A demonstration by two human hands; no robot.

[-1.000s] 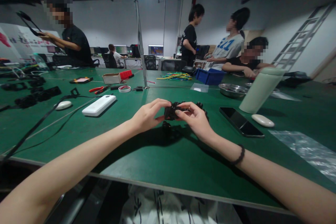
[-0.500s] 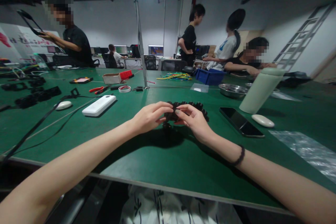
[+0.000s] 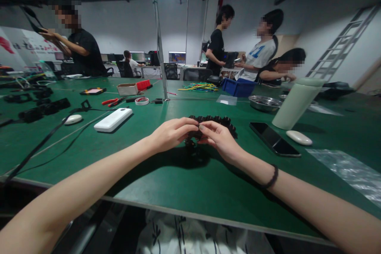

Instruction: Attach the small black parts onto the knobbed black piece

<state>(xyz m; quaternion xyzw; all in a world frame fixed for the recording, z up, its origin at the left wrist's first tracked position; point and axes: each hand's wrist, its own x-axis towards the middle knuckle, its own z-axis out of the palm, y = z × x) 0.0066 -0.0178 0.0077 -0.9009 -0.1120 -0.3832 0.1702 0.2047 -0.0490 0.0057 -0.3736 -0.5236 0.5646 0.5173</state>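
Just in front of me on the green table point(image 3: 166, 182) is a black part point(image 3: 229, 124) with a knobbly, toothed outline, partly covered by my fingers. My left hand point(image 3: 169, 134) reaches in from the left, its fingers bent and closed at the part's near left end. From the right, my right hand point(image 3: 222, 139) pinches with thumb and index finger at the same spot, fingertips touching or almost touching those of the left. Dark pieces point(image 3: 190, 147) hang or lie below the fingers in shadow. What exactly sits between the fingertips is hidden.
Left of my hands lie a white power bank point(image 3: 113, 120) and red-handled pliers point(image 3: 110, 102). To the right are a phone point(image 3: 274, 139), a green bottle point(image 3: 297, 103), a white oval object point(image 3: 299, 137) and plastic film point(image 3: 345, 170). A metal pole point(image 3: 159, 39) stands behind; several people work beyond.
My left fingers have moved slightly toward the right fingertips and now meet them closely. The right hand has barely shifted. In the background, people have changed pose.
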